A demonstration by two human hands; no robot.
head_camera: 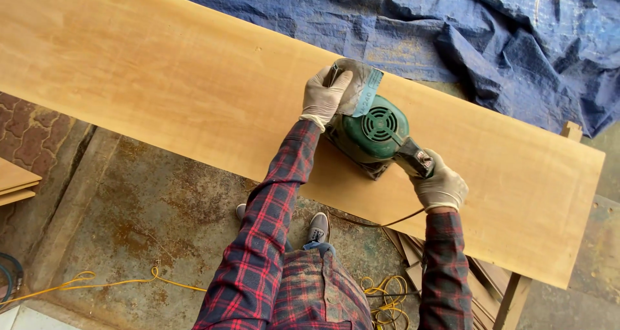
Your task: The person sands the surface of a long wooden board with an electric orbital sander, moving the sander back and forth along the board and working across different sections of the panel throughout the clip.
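A green electric sander sat on the long pale wooden board. The gloved left hand pressed its front, where grey sandpaper curled up; the gloved right hand gripped its rear handle. A crumpled blue tarpaulin lay beyond, with a yellow cable on the stained concrete floor.
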